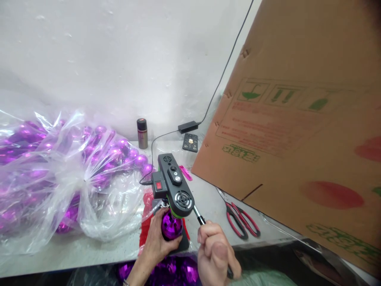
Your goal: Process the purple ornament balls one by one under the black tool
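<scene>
A shiny purple ball (172, 228) sits in my left hand (155, 242), with fingers and thumb curled around its sides. Just above it is the head of a black bench machine (175, 183), which has round vents and a red switch; whether the ball touches the machine is hard to see. My right hand (216, 251) is wrapped round the black-gripped lever (200, 217) that slants out from the machine's right side. Under the machine, its dark base (182, 244) rests on a red mat (145, 230). More purple balls (171, 270) show below the table edge.
On the left lies a clear plastic bag (85, 190) full of purple balls. Behind stand a spray can (142, 134), a power adapter (188, 126) and a black card-like object (190, 142). Red-handled scissors (241, 218) lie right, beside a large leaning cardboard box (282, 167).
</scene>
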{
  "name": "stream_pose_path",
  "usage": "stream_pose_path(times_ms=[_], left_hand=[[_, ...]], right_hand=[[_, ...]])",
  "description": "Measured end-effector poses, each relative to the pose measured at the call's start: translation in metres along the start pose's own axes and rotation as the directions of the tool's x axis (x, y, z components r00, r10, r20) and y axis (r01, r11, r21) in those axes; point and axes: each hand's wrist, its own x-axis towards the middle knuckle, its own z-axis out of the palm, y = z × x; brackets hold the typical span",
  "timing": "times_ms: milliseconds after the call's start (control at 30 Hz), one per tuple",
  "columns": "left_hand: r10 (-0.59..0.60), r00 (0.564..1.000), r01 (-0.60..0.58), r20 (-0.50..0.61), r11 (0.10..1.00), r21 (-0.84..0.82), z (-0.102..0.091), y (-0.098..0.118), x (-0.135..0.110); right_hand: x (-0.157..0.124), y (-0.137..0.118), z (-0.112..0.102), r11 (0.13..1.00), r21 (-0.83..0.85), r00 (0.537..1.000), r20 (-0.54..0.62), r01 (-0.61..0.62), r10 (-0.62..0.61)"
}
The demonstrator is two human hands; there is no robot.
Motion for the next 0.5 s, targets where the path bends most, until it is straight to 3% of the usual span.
stream_pose_path(times_ms=[500], left_hand=[[-0.009,0.999,0.011,-0.041,0.999,0.035,0.005,-0.004,0.001]], right_hand=[[-0.014,0.011,-0.005,0.997,0.073,1.000,0.009,-0.018,0.017]])
